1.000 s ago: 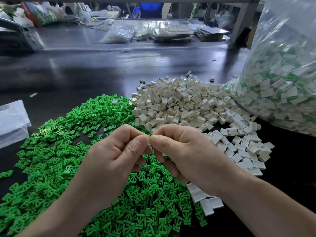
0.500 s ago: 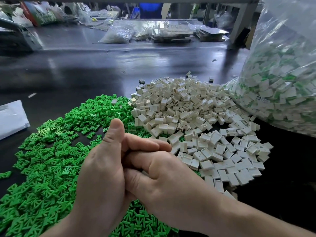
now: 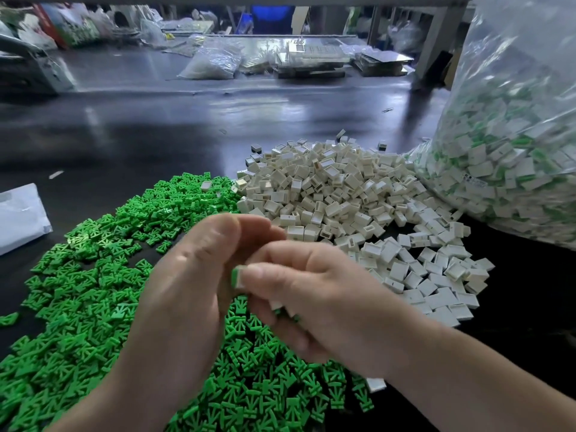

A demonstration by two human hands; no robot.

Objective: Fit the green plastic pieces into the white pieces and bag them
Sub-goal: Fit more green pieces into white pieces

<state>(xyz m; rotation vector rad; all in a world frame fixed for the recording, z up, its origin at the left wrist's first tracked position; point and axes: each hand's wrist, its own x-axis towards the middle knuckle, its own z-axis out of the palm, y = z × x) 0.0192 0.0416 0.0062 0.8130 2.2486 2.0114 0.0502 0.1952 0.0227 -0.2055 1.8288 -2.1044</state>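
A wide heap of small green plastic pieces (image 3: pixel 93 291) covers the dark table at the left and front. Beside it on the right lies a heap of white box-shaped pieces (image 3: pixel 343 194). My two hands meet above the green heap. My right hand (image 3: pixel 311 300) pinches a small white piece with a green piece showing at its end (image 3: pixel 237 277) between thumb and forefinger. My left hand (image 3: pixel 187 285) stands curled against it, thumb up; whether it touches the piece is hidden. A big clear bag of assembled white-and-green pieces (image 3: pixel 514 135) stands at the right.
A white plastic packet (image 3: pixel 18 216) lies at the left edge. Far across the dark table (image 3: pixel 156 126) sit clear bags (image 3: pixel 215 63), flat trays (image 3: pixel 311 57) and other clutter. A grey post (image 3: pixel 433 45) rises behind the big bag.
My hands were clasped together low over the green heap; now they have risen and parted a little, and the right fingertips show a white piece with green in it.
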